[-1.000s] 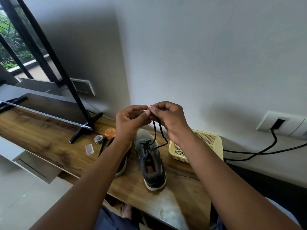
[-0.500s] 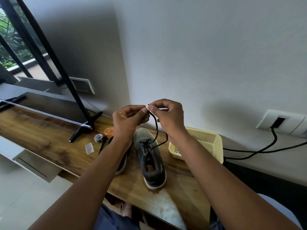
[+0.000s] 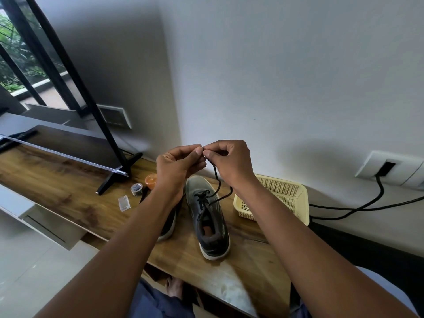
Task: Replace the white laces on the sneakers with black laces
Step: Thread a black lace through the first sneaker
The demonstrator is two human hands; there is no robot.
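Two dark grey sneakers with white soles stand on the wooden table (image 3: 57, 184). The right sneaker (image 3: 210, 221) carries a black lace (image 3: 216, 180) threaded through its eyelets. Both lace ends rise from the shoe to my hands, which meet above the toe. My left hand (image 3: 179, 165) and my right hand (image 3: 229, 161) pinch the lace ends together, fingertips touching. The left sneaker (image 3: 168, 226) is mostly hidden behind my left forearm. No white lace is visible.
A cream plastic basket (image 3: 286, 193) sits right of the shoes by the wall. An orange-lidded pot (image 3: 150, 180), a small tape roll (image 3: 136, 188) and a clear plastic box (image 3: 124, 203) lie to the left. A TV stand foot (image 3: 119, 175) and black cables (image 3: 358, 207) flank the area.
My hands have risen slightly and closed together, drawing the lace ends tighter above the right sneaker. The shoes have not moved.
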